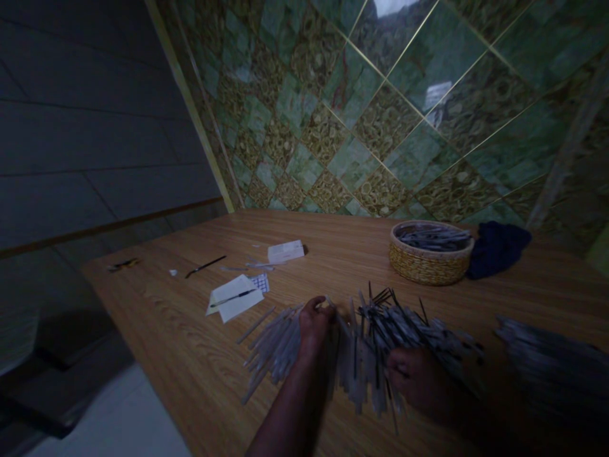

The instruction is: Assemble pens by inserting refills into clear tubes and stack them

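Observation:
My left hand (314, 327) is closed in a pinch on a whitish translucent tube (339, 321), which slants down to the right. Beside its wrist lies a spread of similar pale tubes (278, 349). My right hand (413, 376) has its fingers curled together over the near side of a pile of thin black sticks mixed with pale tubes (399, 327), which look like pen refills and barrels. What it grips, if anything, is hidden in the dim light. More tubes with dark sticks (354, 374) lie between the two hands.
A woven basket (428, 266) full of pale sticks stands at the back right, beside a dark blue cloth (499, 249). Bundled sticks (556, 362) lie far right. Left are papers (233, 304) with a pen (233, 298), a white box (286, 251) and a dark stick (205, 266).

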`<state>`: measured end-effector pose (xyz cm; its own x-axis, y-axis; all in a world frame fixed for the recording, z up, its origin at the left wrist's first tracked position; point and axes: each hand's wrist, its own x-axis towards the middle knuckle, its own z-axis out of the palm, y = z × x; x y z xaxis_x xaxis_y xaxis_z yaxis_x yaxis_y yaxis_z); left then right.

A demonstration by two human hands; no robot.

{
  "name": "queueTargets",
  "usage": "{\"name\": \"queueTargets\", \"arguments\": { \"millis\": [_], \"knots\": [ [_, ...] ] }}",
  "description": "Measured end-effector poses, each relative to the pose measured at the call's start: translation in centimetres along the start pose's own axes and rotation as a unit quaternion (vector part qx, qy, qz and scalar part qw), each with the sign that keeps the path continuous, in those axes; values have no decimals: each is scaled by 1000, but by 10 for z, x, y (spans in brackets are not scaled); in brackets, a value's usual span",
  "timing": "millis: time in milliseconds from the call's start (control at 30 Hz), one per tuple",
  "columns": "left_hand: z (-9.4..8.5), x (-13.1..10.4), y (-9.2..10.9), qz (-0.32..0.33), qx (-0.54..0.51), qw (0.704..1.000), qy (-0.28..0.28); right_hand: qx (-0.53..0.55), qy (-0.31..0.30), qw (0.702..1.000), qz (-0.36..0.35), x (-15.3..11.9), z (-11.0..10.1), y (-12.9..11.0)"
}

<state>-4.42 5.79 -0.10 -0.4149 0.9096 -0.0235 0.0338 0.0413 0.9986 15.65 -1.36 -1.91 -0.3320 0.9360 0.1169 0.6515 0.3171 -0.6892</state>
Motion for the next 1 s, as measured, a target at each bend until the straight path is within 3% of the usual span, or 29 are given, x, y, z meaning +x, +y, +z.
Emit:
{"name": "queueTargets", "arguments": {
  "millis": [167,433,733,1000],
  "knots": [
    [-5,2,4,-9,-14,1000,15,20,-17,1000,12,-1,1,-1],
    [4,-8,10,81,-65,994,-11,30,-1,1000,1,1,-3,0],
    [-13,9,4,35,-81,996,34,-14,8,1000,-27,-2,1,2],
    [-10,5,4,26,-70,997,35,-19,-4,999,-29,-2,3,5]
  ]
}}
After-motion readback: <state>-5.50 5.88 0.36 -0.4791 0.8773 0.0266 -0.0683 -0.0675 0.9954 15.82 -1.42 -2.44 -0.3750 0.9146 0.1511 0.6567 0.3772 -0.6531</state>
